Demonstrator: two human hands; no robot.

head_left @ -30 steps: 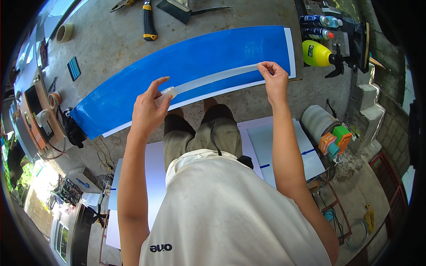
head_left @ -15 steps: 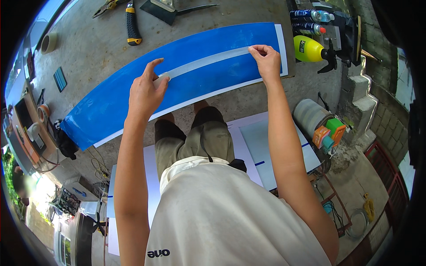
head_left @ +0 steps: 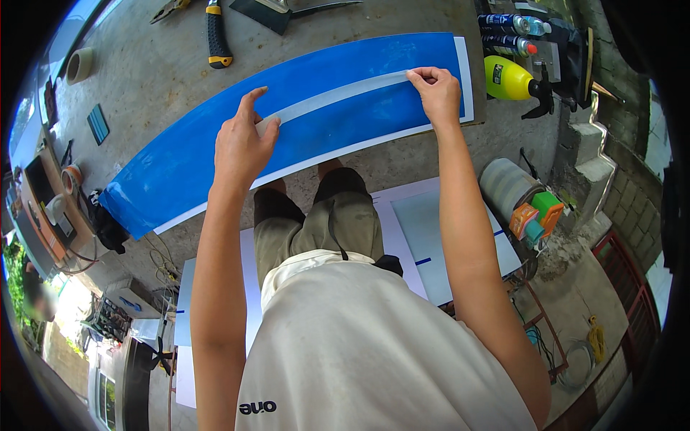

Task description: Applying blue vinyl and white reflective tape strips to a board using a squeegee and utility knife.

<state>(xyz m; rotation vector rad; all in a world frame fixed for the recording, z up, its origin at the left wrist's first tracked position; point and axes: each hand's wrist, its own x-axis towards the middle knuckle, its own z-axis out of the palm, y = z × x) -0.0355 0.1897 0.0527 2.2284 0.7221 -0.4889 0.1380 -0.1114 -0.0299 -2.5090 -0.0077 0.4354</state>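
Observation:
A long strip of pale, translucent tape (head_left: 338,96) stretches between my two hands above a blue sheet (head_left: 345,61) with a curved far edge. My right hand (head_left: 440,93) pinches the strip's right end between thumb and fingers, near the sheet's right side. At the left end, my left hand (head_left: 244,144) holds the tape by the thumb, its index finger raised. Whether a roll sits inside that hand is hidden by the palm. White backing shows along the sheet's near and right edges.
On the grey table (head_left: 158,57) lie a black-and-yellow handled tool (head_left: 218,39), a dark scraper blade (head_left: 262,14), a tape roll (head_left: 79,66) and a small teal squeegee (head_left: 98,124). Spray cans (head_left: 507,46) and a yellow spray bottle (head_left: 507,77) stand right. Pale panels (head_left: 417,230) lie behind my legs.
The view has shifted slightly, so most things sit a little further right. Both hands keep their hold on the tape, with little visible movement against the sheet.

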